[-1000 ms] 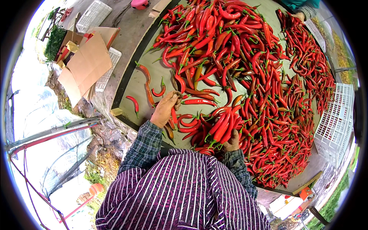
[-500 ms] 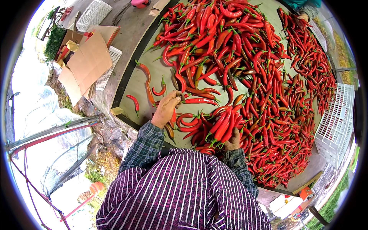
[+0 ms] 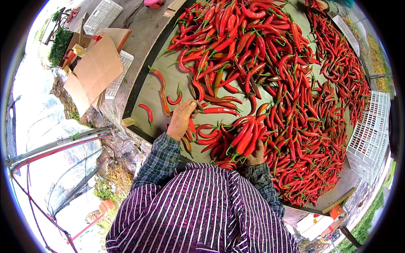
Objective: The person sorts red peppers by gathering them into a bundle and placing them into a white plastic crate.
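Red chili peppers lie heaped over a large dark-edged table. My left hand is closed above the table's near left part, thumb and forefinger pressed together. A red chili pepper shows under its fingers, partly hidden by the hand. My right hand is wrapped round the side of a bunch of red chili peppers, their green stems toward me; most of its fingers are hidden. Between the hands lies a small pile of chilies. A few single chilies are spread left of my left hand.
Another person's hand is at the far right over a second chili heap. A white plastic crate stands at the right edge. Flattened cardboard and another white crate are off the table's left side.
My left hand has shifted very slightly, and the chili under it shows at a different angle. My right hand stays on the bunch. The other person's hand has moved toward the upper left.
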`<state>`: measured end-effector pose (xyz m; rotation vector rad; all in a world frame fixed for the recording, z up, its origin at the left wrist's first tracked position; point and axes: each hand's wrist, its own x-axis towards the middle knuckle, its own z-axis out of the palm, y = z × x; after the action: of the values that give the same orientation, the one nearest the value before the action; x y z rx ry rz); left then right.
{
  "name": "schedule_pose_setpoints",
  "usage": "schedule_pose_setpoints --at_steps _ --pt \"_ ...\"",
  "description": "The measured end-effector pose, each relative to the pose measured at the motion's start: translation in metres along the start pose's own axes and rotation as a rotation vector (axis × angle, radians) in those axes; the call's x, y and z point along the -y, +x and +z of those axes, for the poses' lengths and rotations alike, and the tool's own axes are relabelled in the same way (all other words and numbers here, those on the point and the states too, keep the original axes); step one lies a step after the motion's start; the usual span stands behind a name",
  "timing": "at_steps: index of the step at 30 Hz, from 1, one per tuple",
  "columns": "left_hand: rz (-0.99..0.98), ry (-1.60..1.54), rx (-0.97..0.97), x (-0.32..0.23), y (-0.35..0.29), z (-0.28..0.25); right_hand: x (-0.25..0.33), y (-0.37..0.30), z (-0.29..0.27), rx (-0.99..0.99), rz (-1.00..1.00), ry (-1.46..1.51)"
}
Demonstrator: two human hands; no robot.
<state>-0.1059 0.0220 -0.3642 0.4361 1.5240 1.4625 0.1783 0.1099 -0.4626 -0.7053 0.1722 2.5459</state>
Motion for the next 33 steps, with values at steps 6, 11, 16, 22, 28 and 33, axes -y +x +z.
schedule_pose_setpoints --at_steps 6,11,16,22,28,33 --pt "0.017 -0.081 0.058 0.007 0.004 -0.005 0.006 0.001 -0.017 0.117 0.064 -0.038" --pt "-0.003 -0.143 0.152 0.009 0.006 -0.007 0.000 0.001 -0.002 0.025 0.021 -0.003" --pt "0.004 -0.001 0.117 0.008 0.006 -0.005 -0.001 0.001 0.004 -0.010 -0.003 -0.008" --pt "0.044 0.043 0.089 0.011 0.006 -0.009 -0.005 -0.005 0.015 0.040 -0.095 -0.115" --pt "0.107 0.111 0.114 0.002 0.002 -0.004 -0.004 -0.004 0.012 0.001 -0.091 -0.124" --pt "0.125 0.156 0.154 -0.003 -0.004 -0.002 -0.005 -0.005 0.008 0.008 -0.062 -0.082"
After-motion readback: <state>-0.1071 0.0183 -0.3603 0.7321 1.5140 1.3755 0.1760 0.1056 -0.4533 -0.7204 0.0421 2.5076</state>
